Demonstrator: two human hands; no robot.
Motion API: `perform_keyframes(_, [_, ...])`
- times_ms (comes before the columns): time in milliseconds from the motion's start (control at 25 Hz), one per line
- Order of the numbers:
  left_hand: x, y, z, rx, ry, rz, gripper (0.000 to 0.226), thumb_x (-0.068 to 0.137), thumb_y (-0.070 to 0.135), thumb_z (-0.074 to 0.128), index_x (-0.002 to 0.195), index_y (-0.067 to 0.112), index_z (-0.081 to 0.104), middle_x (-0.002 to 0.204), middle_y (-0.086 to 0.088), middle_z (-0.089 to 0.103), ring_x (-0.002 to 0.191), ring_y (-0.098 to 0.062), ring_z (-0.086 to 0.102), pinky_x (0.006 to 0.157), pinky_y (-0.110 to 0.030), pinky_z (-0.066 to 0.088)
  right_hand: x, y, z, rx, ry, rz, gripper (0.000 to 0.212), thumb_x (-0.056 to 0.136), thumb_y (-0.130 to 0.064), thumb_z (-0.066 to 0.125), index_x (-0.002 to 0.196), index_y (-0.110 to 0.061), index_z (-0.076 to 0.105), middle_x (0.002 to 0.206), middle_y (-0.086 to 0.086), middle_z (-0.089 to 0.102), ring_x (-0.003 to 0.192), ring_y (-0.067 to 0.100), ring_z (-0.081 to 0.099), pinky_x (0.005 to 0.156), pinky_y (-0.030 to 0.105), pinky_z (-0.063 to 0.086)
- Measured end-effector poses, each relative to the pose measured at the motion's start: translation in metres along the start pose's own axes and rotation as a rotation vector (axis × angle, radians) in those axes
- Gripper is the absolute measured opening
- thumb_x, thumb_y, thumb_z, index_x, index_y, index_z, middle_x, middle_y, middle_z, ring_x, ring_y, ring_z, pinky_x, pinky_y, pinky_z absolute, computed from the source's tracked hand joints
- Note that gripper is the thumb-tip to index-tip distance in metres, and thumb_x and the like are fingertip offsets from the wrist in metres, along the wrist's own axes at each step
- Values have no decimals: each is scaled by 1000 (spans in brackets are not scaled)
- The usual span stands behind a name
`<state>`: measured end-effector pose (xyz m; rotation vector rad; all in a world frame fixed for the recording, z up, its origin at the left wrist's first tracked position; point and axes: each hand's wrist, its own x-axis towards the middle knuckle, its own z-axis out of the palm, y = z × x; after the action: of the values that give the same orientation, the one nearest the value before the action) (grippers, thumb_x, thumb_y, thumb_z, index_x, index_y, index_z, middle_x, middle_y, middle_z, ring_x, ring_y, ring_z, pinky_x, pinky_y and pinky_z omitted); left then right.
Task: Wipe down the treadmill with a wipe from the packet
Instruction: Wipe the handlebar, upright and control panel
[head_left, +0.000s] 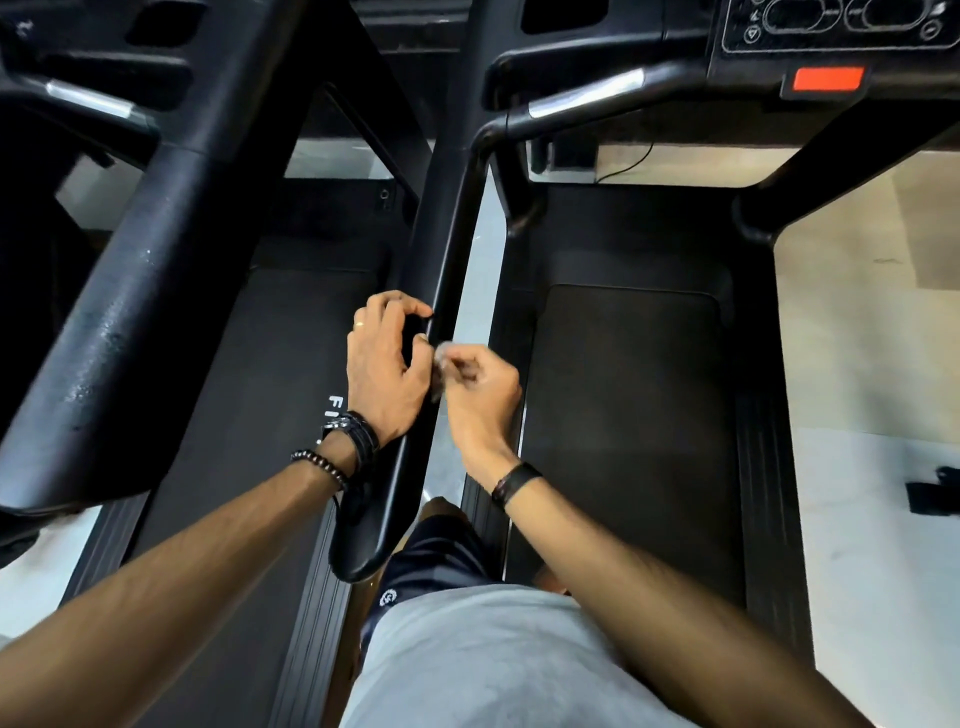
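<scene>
Left hand curls around a dark packet on the treadmill handrail, which runs away lengthwise; right hand pinches a wipe.

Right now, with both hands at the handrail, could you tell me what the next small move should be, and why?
Probably draw the wipe fully clear with the right hand. Its fingers pinch a small pale, blurred piece, while the left hand curls around something dark, likely the packet, against the handrail. The wipe is not yet spread on the treadmill, so no wiping can start.
</scene>
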<state>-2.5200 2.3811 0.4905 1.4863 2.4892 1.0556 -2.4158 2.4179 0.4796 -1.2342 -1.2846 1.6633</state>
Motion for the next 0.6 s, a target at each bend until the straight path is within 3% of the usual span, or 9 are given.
perform_keyframes(80, [-1,0,0,-9,3,2,32,84,23,44,109,14,61,116,-1,56,101,-20,49,88,-47,44,31,-1,8,4,71,-45,22,85,14,62,81,-6,70,78,-1,70,65,4,63,67,22,55])
perform_keyframes(200, [-2,3,0,-17,0,-12,31,84,24,44,109,15,61,116,1,56,101,-18,48,89,-46,43,49,30,10,-123,76,86,24,82,12,61,82,-9,72,76,4,72,70,13,66,78,40,59])
perform_keyframes(280, [0,2,-2,-16,2,-14,31,83,23,45,109,15,61,117,2,56,102,-19,48,90,-45,42,20,34,3,-122,22,133,23,84,12,63,83,-9,73,76,4,72,68,11,65,71,31,58])
perform_keyframes(360, [2,1,-3,-2,13,-8,30,84,22,46,109,15,61,117,1,55,102,-19,49,89,-44,42,1,20,1,-61,-23,67,24,86,12,65,83,-11,72,76,-4,70,66,0,64,66,15,52])
perform_keyframes(400, [3,1,-2,3,10,-10,30,84,22,46,109,14,61,117,1,55,102,-19,49,89,-43,42,2,11,3,-17,-10,23,25,86,13,65,82,-12,71,75,-7,69,65,-2,63,66,14,51])
perform_keyframes(520, [-1,1,0,-10,4,-16,30,84,23,45,108,14,61,116,1,56,102,-18,49,89,-42,42,36,9,10,-4,63,-37,24,85,14,63,83,-9,71,79,1,71,68,7,64,73,29,57])
perform_keyframes(600, [-2,3,0,-12,6,-15,31,83,23,45,109,14,61,116,1,56,101,-17,48,89,-44,42,48,30,10,-92,72,65,28,82,15,60,83,-10,72,81,4,72,73,14,67,80,41,60])
